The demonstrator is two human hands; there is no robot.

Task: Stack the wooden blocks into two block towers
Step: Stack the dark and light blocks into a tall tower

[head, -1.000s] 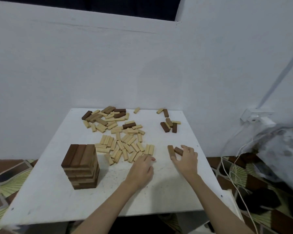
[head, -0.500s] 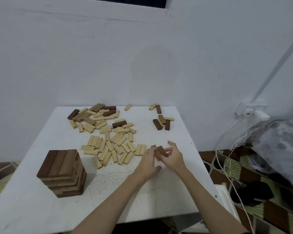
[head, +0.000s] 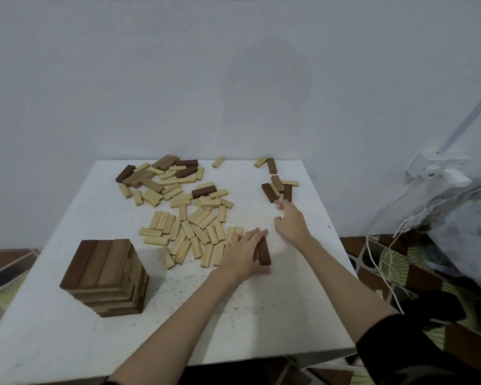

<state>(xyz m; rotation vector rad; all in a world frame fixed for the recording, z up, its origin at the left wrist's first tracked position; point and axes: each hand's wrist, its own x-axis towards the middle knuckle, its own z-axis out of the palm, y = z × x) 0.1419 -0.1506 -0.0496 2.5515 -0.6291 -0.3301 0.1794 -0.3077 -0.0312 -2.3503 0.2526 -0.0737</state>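
A tower of dark brown blocks (head: 106,276) stands on the white table (head: 275,315) at the front left. Many light wooden blocks (head: 189,232) lie loose across the table's middle, mixed with dark ones (head: 161,173) at the back left. My left hand (head: 243,252) grips two dark blocks (head: 263,252) near the table's centre. My right hand (head: 290,222) reaches with relaxed, empty fingers toward a small group of dark and light blocks (head: 278,187) at the back right, its fingertips just short of them.
A white wall rises right behind the table. To the right hang white cables (head: 383,262) from a wall socket (head: 439,169), beside a crumpled plastic bag (head: 467,226). Patterned floor shows around the table.
My right hand has passed the dark blocks to my left hand and moved away toward the back right group. My left hand now holds the blocks alone.
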